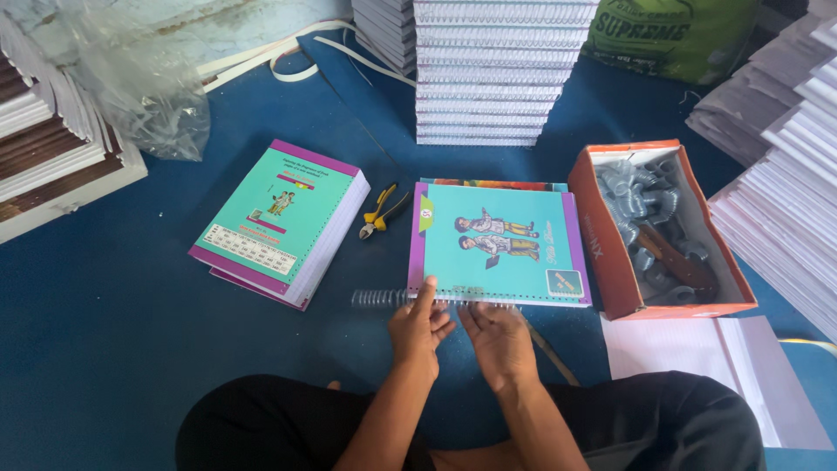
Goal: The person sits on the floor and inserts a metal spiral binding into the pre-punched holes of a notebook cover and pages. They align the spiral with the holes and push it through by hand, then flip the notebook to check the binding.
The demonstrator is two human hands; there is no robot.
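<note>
The teal-and-purple notebook (499,246) lies flat on the blue floor (113,323) directly in front of my crossed legs, its punched binding edge nearest me. A clear spiral binding coil (384,298) runs along that near edge, its free end jutting out past the notebook's left corner. My left hand (420,324) rests at that corner with fingers loosely curled and the index finger extended onto the cover's edge; whether it pinches the coil I cannot tell. My right hand (493,331) lies just beside it, fingers narrowly spread and bent over the coil at the edge.

Open floor extends to the near left. Yellow-handled pliers (382,211) lie just left of the notebook's far corner; beyond them, a thick stack of unbound teal notebooks (283,222) sits at an angle. To the right, touching the cover's edge, an orange cardboard box (610,253) holds grey plastic coils (632,196). White loose sheets (741,375) lie near right. A tall pile of spiral-bound books (497,70) stands far centre; white paper stacks (785,174) close the right side, crumpled clear plastic (139,78) the far left.
</note>
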